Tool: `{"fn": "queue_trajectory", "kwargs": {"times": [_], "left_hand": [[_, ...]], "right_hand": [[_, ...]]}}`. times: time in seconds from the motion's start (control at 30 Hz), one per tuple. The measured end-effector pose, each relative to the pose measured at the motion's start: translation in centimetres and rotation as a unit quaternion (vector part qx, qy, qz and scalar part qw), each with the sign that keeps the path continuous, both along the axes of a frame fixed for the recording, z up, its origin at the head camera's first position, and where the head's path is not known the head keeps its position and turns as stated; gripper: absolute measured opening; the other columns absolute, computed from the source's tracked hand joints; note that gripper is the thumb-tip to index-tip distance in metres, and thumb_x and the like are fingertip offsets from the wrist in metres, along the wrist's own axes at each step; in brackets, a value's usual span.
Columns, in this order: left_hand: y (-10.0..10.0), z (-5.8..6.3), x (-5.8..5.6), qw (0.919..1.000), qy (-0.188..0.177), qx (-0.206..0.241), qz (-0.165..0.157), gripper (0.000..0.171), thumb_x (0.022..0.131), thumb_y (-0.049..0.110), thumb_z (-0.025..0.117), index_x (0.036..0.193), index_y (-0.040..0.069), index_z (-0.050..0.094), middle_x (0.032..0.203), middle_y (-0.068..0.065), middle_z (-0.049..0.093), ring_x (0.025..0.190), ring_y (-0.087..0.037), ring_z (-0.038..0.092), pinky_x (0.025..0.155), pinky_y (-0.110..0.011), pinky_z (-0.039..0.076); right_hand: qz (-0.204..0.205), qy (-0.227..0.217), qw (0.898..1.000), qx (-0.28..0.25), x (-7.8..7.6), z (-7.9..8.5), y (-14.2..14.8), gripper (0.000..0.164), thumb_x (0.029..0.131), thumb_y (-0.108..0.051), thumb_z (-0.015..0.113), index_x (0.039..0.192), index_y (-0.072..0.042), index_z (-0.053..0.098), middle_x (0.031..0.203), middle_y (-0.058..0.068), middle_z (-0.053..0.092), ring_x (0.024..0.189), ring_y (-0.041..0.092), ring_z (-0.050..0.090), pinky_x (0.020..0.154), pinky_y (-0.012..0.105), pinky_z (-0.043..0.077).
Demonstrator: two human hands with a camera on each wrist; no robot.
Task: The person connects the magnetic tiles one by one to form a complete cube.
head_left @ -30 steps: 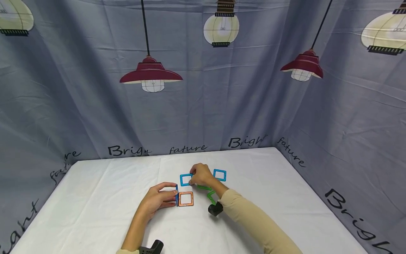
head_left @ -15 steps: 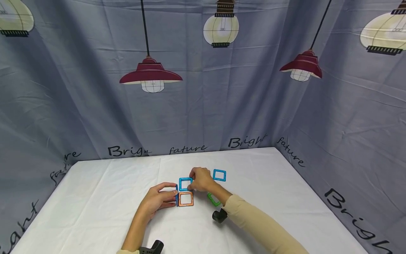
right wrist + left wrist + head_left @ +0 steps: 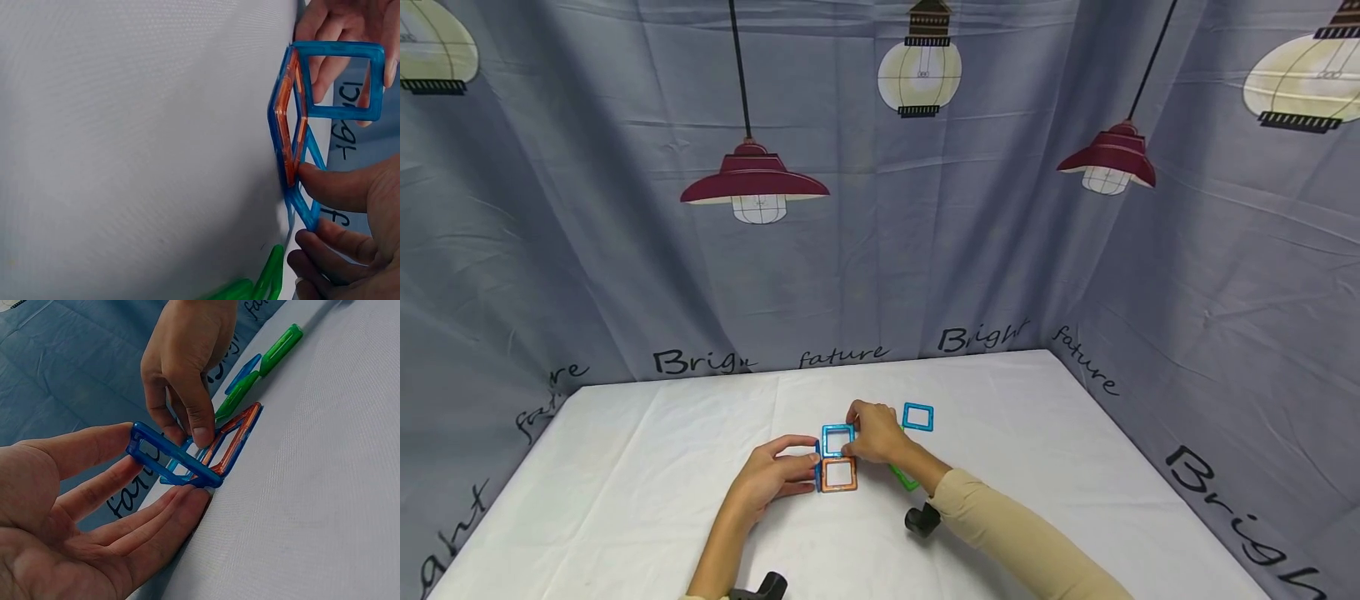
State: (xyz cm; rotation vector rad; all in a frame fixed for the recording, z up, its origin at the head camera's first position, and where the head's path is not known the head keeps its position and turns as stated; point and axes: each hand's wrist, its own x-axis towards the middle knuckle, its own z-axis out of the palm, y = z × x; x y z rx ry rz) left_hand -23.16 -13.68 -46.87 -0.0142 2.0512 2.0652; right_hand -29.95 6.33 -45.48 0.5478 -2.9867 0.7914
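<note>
My left hand (image 3: 767, 477) grips a dark blue square magnetic tile (image 3: 340, 49) between its fingers and thumb. That tile stands on edge at the left side of an orange square magnetic tile (image 3: 854, 473), which lies flat. A blue edge shows along the orange tile's underside in both wrist views. With thumb and fingertips, my right hand (image 3: 876, 433) pinches a light blue square magnetic tile (image 3: 838, 427) at its right side. This one lies against the orange tile's far edge, partly covered by the right fingers.
Green tiles (image 3: 272, 359) lie right of the orange one, partly behind the right hand in the head view. Farther back is another blue square tile (image 3: 906, 417). A white cloth (image 3: 625, 500) covers the table; a grey printed curtain (image 3: 850, 275) hangs behind.
My right hand has drawn the light blue tile nearer and slightly left, from a gap behind the orange tile to its far edge. My left hand keeps its hold on the upright tile.
</note>
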Motion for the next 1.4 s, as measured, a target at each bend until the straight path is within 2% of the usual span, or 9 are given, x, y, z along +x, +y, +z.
{"fn": "queue_trajectory", "kwargs": {"times": [0.3, 0.5, 0.6, 0.77, 0.93, 1.13, 1.23, 1.4], "left_hand": [[0.1, 0.0, -0.1, 1.0000, 0.002, 0.000, 0.002, 0.048, 0.093, 0.017, 0.073, 0.135, -0.003, 0.059, 0.109, -0.024, 0.073, 0.092, -0.028, 0.074, 0.082, -0.046, 0.063], [0.2, 0.0, -0.1, 1.0000, 0.001, -0.001, 0.006, 0.048, 0.093, 0.017, 0.074, 0.134, -0.002, 0.060, 0.107, -0.023, 0.074, 0.092, -0.028, 0.074, 0.082, -0.046, 0.063], [0.2, 0.1, -0.1, 1.0000, 0.001, -0.002, 0.007, 0.047, 0.093, 0.017, 0.073, 0.135, -0.002, 0.060, 0.108, -0.024, 0.073, 0.092, -0.028, 0.074, 0.081, -0.046, 0.063], [0.2, 0.2, -0.2, 1.0000, 0.001, -0.004, 0.006, 0.047, 0.093, 0.017, 0.073, 0.135, -0.001, 0.060, 0.109, -0.024, 0.073, 0.092, -0.028, 0.074, 0.081, -0.045, 0.063], [0.2, 0.2, -0.1, 1.0000, -0.002, 0.000, 0.000, 0.048, 0.093, 0.016, 0.074, 0.135, -0.002, 0.059, 0.110, -0.025, 0.073, 0.092, -0.027, 0.074, 0.081, -0.045, 0.063], [0.3, 0.2, 0.0, 1.0000, 0.002, 0.000, 0.004, 0.049, 0.093, 0.016, 0.073, 0.137, -0.001, 0.059, 0.111, -0.026, 0.073, 0.091, -0.028, 0.074, 0.081, -0.046, 0.063], [0.3, 0.1, 0.1, 1.0000, 0.001, 0.001, 0.002, 0.051, 0.093, 0.016, 0.073, 0.139, 0.000, 0.058, 0.111, -0.026, 0.073, 0.092, -0.029, 0.074, 0.081, -0.046, 0.063], [0.3, 0.1, 0.2, 1.0000, 0.006, 0.002, 0.001, 0.051, 0.094, 0.015, 0.072, 0.140, 0.000, 0.058, 0.112, -0.026, 0.072, 0.093, -0.029, 0.074, 0.082, -0.047, 0.063]], "right_hand": [[0.007, 0.001, 1.000, -0.021, 0.3, -0.1, 0.4, 0.041, 0.077, -0.018, 0.088, 0.111, -0.005, 0.069, 0.100, 0.009, 0.070, 0.095, 0.023, 0.060, 0.093, 0.046, 0.048], [0.012, 0.009, 1.000, -0.025, 0.4, -0.1, 0.6, 0.039, 0.077, -0.017, 0.089, 0.110, -0.007, 0.070, 0.102, 0.009, 0.070, 0.093, 0.021, 0.060, 0.088, 0.041, 0.052], [0.009, 0.003, 0.999, -0.043, 0.4, 0.3, 0.8, 0.037, 0.079, -0.015, 0.088, 0.110, -0.008, 0.070, 0.104, 0.009, 0.071, 0.094, 0.021, 0.062, 0.087, 0.040, 0.054], [0.009, -0.015, 0.995, -0.097, 0.5, 1.3, 1.1, 0.024, 0.085, -0.008, 0.081, 0.108, -0.007, 0.073, 0.102, 0.010, 0.073, 0.094, 0.024, 0.064, 0.085, 0.041, 0.056], [0.003, -0.036, 0.992, -0.124, 0.7, 1.7, 1.5, 0.014, 0.089, -0.004, 0.074, 0.101, -0.009, 0.075, 0.091, 0.005, 0.072, 0.082, 0.016, 0.063, 0.073, 0.033, 0.054], [0.004, -0.088, 0.980, -0.177, 1.0, 2.0, 2.1, 0.016, 0.089, 0.001, 0.066, 0.093, -0.011, 0.076, 0.092, 0.007, 0.075, 0.077, 0.014, 0.063, 0.063, 0.026, 0.049], [0.008, -0.113, 0.975, -0.193, 1.0, 2.1, 2.3, 0.018, 0.087, 0.003, 0.065, 0.093, -0.009, 0.077, 0.094, 0.008, 0.076, 0.076, 0.013, 0.063, 0.063, 0.026, 0.051], [0.004, -0.141, 0.967, -0.212, 1.1, 2.2, 2.4, 0.017, 0.086, 0.003, 0.066, 0.092, -0.008, 0.078, 0.094, 0.008, 0.076, 0.076, 0.012, 0.064, 0.072, 0.035, 0.060]]}}
